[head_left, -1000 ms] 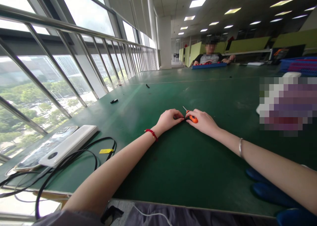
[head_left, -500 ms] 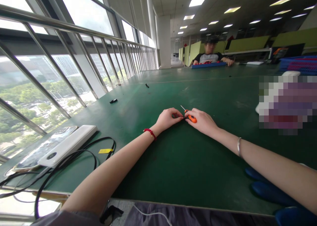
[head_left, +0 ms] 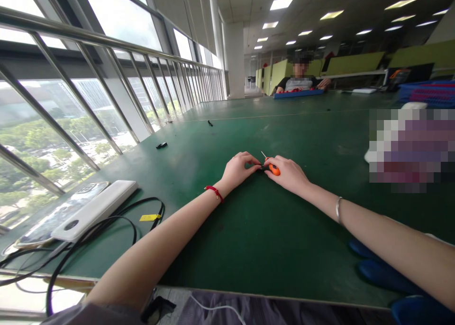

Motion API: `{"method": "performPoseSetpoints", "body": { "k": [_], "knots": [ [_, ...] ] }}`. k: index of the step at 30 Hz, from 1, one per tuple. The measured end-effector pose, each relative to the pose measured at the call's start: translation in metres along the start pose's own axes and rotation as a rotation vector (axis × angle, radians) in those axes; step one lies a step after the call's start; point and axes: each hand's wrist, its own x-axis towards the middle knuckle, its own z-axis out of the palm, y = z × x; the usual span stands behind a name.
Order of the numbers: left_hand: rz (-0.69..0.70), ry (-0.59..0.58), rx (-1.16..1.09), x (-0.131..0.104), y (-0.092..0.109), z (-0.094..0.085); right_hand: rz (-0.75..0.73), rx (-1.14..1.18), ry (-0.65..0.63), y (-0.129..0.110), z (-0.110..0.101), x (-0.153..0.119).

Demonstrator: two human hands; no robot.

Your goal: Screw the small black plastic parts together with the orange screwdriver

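Near the middle of the green table, my left hand pinches one end of a small black part. My right hand is closed around an orange and black screwdriver, its thin metal shaft pointing up and away to the left. The thumb and fingertips of this hand also touch the other end of the black part. The part is too small to make out in detail, and the fingers cover much of it.
A white power bank, a phone and black cables lie at the left. Small black pieces are farther back. A person sits across with a blue tray. A blue basket stands at the right.
My hands have shifted very slightly, with the black part between them showing a little more. Across the table, the person's hand on the right has risen.
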Motion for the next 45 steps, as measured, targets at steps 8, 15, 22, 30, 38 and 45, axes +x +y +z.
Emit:
{"method": "performPoseSetpoints", "body": {
  "k": [8, 15, 22, 30, 38, 45],
  "knots": [
    [0.081, -0.015, 0.129, -0.003, 0.014, -0.002, -0.039, 0.062, 0.064, -0.002, -0.004, -0.002],
    [0.13, -0.018, 0.193, -0.004, 0.014, -0.003, -0.043, 0.049, 0.068, -0.003, -0.006, -0.003],
    [0.12, -0.035, 0.185, -0.005, 0.014, -0.004, -0.046, 0.062, 0.042, -0.001, -0.008, -0.004],
    [0.017, -0.003, 0.081, -0.006, 0.01, -0.005, -0.001, 0.079, 0.072, 0.006, -0.009, -0.004],
    [0.001, -0.131, 0.038, -0.005, 0.005, 0.001, 0.106, 0.076, 0.033, 0.01, -0.005, -0.004],
    [-0.027, -0.122, 0.023, -0.005, 0.001, 0.002, 0.104, 0.07, 0.0, 0.007, -0.008, -0.004]
  ]
}}
